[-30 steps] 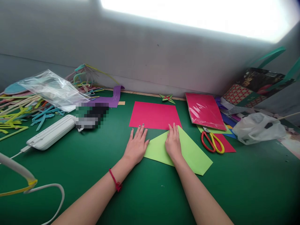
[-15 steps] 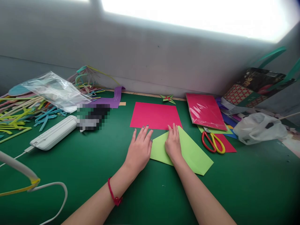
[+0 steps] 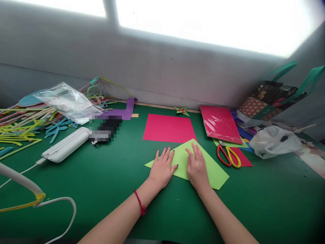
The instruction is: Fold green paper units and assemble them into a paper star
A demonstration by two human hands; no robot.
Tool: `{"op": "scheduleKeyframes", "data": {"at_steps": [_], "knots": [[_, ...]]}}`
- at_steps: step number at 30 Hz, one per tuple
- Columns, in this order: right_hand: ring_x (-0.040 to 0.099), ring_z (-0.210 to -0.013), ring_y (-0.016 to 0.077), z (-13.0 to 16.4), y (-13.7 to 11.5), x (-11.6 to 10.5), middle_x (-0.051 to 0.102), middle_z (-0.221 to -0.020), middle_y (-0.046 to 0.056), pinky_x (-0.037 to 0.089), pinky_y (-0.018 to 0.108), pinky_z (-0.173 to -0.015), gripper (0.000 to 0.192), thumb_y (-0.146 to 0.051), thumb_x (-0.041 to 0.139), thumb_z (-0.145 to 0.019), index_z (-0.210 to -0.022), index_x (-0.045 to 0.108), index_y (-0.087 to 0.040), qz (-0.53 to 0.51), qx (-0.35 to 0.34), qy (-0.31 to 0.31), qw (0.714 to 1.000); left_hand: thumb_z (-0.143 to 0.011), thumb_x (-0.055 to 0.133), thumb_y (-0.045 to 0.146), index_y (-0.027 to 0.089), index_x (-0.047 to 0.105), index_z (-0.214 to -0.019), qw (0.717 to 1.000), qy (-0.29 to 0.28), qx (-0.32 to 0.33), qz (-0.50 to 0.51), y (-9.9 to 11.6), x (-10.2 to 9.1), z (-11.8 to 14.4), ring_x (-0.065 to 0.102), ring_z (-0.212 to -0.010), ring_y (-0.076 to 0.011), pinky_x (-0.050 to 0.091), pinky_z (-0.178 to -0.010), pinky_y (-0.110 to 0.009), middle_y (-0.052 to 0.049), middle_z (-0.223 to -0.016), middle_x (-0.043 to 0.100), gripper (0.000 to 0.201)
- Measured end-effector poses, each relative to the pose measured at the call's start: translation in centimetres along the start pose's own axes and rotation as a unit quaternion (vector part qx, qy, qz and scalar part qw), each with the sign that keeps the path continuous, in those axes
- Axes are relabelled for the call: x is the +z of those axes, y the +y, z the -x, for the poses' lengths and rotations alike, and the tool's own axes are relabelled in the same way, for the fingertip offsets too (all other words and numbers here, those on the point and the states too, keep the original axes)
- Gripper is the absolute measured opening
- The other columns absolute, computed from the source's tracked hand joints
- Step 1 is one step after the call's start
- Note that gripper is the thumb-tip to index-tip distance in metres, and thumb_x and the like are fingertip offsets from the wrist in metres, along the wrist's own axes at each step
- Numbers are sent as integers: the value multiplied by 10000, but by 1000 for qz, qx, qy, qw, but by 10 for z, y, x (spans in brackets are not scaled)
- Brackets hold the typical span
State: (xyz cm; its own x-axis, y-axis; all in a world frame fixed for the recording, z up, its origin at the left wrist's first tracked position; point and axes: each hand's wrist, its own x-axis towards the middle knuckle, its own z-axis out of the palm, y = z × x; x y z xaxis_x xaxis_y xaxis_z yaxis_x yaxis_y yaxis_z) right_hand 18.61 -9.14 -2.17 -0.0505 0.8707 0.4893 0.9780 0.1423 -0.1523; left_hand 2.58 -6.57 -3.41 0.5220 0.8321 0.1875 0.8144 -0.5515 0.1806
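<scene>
A folded sheet of light green paper [image 3: 213, 166] lies on the green table [image 3: 111, 183], its left part under my hands. My left hand [image 3: 162, 168] rests flat on the paper's left part, fingers spread and pointing away from me. Over the middle of the sheet is my right hand [image 3: 198, 166], its fingers stretched out, a little bent and slightly blurred. Whether its fingertips touch the paper I cannot tell. Just beyond the green paper lies a flat pink-red sheet [image 3: 170, 128].
Scissors [image 3: 228, 156] with red and yellow handles lie at right beside a wrapped pack of red paper [image 3: 221, 124]. A small folded star [image 3: 181, 110] sits by the wall. At left are a white power strip [image 3: 66, 145], coloured strips [image 3: 22, 128] and a clear plastic bag [image 3: 71, 101].
My left hand has moved right onto the green paper and now lies flat on it. My right hand has shifted slightly right and nearer, off the upper edge. The camera view has tilted slightly.
</scene>
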Motion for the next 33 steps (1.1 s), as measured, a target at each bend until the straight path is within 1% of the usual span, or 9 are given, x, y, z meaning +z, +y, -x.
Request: {"op": "scheduleKeyframes", "data": {"at_steps": [5,8,11,14,18,23,29,31,33], "knots": [[161,-1315,268,27,58,-19,258,-1414,124,259,485,-1006,361,-217,265,-900,-1175,478,-123,52,75,36,995,-886,137,506,168,262,-1360,1000,-5,4,-2,-1,0,1,164,-1322,-231,127,-1060,-485,-88,-1440,219,595],[297,-1256,272,25,72,-27,385,-1334,141,295,460,-984,346,-263,294,-890,-1092,539,-126,31,107,41,993,-889,153,495,156,284,-1349,1000,6,-5,-7,0,-2,2,174,-1319,-239,126,-1060,-486,-103,-1437,224,586],[549,-980,238,4,68,-28,591,-1069,120,441,379,-811,338,-342,326,-864,-989,584,-163,-88,186,-18,978,-888,187,487,162,309,-1334,1000,20,-5,-14,1,-6,1,190,-1312,-256,126,-1053,-510,-113,-1429,243,566],[610,-764,211,-27,53,-19,642,-878,86,473,320,-638,363,-412,392,-812,-1022,571,-177,-204,269,-142,930,-882,212,497,182,306,-1333,999,20,26,-17,-2,-9,-4,213,-1304,-261,101,-1049,-528,-111,-1421,264,559],[596,-572,185,-60,38,-4,651,-738,74,433,268,-480,430,-472,541,-698,-965,605,-142,-247,263,-194,912,-871,217,527,205,304,-1333,998,12,55,-20,-16,-13,-13,226,-1300,-259,70,-1045,-539,-109,-1418,274,569],[576,-608,175,-66,36,4,638,-674,33,418,239,-505,321,-443,659,-594,-723,632,-150,-308,216,-226,899,-874,228,521,214,274,-1345,997,-7,74,1,-30,-21,-20,189,-1314,-246,96,-1047,-533,-95,-1429,250,565],[565,-619,168,-61,47,-2,616,-668,17,423,244,-516,342,-486,596,-676,-722,607,-148,-410,230,-220,855,-915,249,388,258,190,-1367,990,75,-47,109,-42,-37,-26,118,-1333,-201,70,-1071,-497,-33,-1450,201,475],[598,-730,196,-64,51,-5,646,-784,44,463,271,-600,344,-470,592,-697,-832,617,-154,-454,256,-195,831,-903,293,407,265,140,-1378,967,116,-112,198,-50,-38,-28,125,-1332,-203,136,-1076,-462,-32,-1456,177,518],[607,-837,225,-67,52,-8,656,-891,75,483,311,-689,379,-452,596,-708,-948,609,-159,-495,280,-161,807,-890,323,433,256,83,-1387,916,137,-178,334,-56,-36,-31,199,-1314,-210,271,-1044,-405,-55,-1461,154,579]]}}
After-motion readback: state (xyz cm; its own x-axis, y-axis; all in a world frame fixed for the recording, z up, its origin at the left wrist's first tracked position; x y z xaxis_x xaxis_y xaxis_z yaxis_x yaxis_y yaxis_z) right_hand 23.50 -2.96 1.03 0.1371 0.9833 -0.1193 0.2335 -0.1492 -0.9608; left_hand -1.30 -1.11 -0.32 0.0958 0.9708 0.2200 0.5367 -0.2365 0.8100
